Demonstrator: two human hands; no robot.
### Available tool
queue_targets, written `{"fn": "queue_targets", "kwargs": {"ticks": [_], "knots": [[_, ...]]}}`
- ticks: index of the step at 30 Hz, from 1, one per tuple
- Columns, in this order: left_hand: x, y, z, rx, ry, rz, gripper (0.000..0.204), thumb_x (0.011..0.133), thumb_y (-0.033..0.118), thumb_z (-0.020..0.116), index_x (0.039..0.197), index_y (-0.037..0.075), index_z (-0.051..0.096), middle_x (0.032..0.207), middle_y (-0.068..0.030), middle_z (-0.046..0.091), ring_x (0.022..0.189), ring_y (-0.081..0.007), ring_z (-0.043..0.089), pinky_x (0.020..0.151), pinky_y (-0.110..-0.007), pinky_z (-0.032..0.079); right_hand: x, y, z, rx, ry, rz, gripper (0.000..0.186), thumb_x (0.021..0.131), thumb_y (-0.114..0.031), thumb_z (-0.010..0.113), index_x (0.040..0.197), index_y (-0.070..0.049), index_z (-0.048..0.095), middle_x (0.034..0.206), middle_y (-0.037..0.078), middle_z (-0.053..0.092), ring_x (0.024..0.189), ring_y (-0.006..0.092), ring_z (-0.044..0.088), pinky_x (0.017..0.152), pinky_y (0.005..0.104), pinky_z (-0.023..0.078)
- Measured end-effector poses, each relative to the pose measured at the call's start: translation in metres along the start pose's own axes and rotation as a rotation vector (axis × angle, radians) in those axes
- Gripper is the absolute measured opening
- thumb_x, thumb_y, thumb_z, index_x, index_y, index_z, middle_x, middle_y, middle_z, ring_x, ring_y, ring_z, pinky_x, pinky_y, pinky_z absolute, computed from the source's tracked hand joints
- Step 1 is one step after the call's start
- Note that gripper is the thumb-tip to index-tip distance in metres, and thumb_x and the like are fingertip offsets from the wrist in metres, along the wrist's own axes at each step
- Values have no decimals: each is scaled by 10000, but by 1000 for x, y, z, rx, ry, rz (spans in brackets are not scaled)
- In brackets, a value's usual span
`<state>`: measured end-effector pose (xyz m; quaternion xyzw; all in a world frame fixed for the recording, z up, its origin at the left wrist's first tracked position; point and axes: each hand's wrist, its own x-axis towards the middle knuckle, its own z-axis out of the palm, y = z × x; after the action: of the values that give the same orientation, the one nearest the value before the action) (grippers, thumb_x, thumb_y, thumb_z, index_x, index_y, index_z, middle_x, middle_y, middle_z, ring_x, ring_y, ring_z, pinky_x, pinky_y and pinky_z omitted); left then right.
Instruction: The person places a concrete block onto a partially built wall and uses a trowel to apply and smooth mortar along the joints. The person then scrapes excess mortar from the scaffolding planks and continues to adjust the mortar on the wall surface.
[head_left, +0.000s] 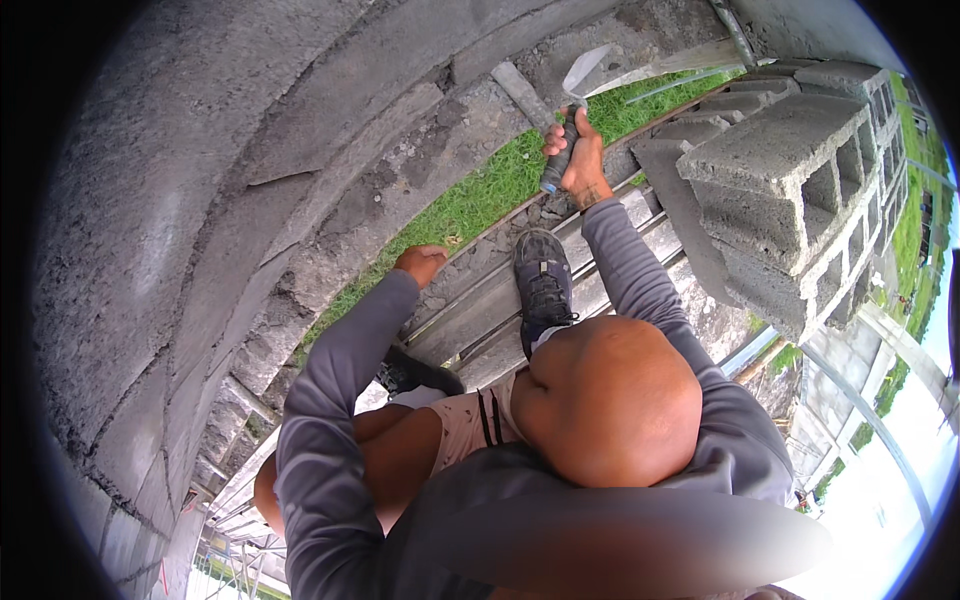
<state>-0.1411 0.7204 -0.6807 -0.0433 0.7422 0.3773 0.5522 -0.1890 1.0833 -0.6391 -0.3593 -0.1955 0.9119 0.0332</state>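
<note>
My right hand (585, 155) is wrapped round the dark handle of a trowel (588, 72), stretched out ahead of me over a grassy gap. The trowel's pale blade points away, close to the rough lower edge of the block wall (400, 120). Further left, my left hand (422, 263) hangs in front of the wall with its fingers curled in; nothing shows in it. Beneath my right hand, bits of broken mortar (540, 212) lie at the edge of the planks.
Grey hollow concrete blocks (770, 150) are stacked at the right, close to my right forearm. My shoes rest on wooden planks (470, 325). Grass (480, 185) shows through the gap between planks and wall. A flat bar (522, 95) crosses the gap near the trowel.
</note>
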Motion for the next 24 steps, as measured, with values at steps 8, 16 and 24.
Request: {"fn": "queue_targets", "kwargs": {"ticks": [8, 16, 24], "knots": [[-15, 12, 10, -88, 2, -19, 282, 903, 241, 650, 1141, 111, 728, 1005, -69, 730, 802, -196, 664, 771, -342, 523, 73, 63, 24, 85, 148, 139, 373, 1051, -478, 383, 998, -114, 446, 739, 52, 473, 581, 167, 449, 543, 354, 418], [-32, 24, -6, -277, 60, -30, 386, 922, 209, 615, 1297, 118, 632, 1214, -77, 669, 1032, -206, 641, 852, -349, 517, -41, 102, 16, -64, 279, -107, 397, 1021, -504, 472, 944, -118, 418, 698, 56, 490, 559, 187, 484, 504, 353, 434], [-47, 82, -9, -486, -242, 113, 641, 930, 154, 630, 1517, 147, 371, 1166, -85, 642, 1039, -193, 628, 862, -351, 497, -94, 162, 38, -505, -115, 278, 464, 1009, -527, 490, 1114, -75, 476, 887, 87, 619, 809, 170, 610, 689, 320, 510]]}}
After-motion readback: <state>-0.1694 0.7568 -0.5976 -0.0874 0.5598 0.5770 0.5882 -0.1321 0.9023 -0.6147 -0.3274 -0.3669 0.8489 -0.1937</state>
